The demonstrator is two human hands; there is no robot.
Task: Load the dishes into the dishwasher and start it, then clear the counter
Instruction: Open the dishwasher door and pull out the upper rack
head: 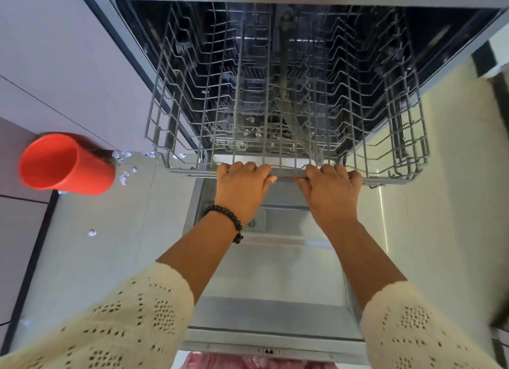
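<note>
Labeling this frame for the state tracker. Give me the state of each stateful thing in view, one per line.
dishwasher door: open, folded down flat.
upper rack: pulled out over the door, no dishes in it.
left hand: grips the rack's front rail.
right hand: grips the rack's front rail.
orange bin: tipped on its side, mouth toward the camera.
paper scraps: scattered on the floor beside the bin.

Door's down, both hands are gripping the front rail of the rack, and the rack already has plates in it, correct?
Not quite. In the head view the rack holds no dishes, only bare wire tines. The rest stands: the dishwasher door is down, and the left hand and right hand both grip the rack's front rail.
</note>
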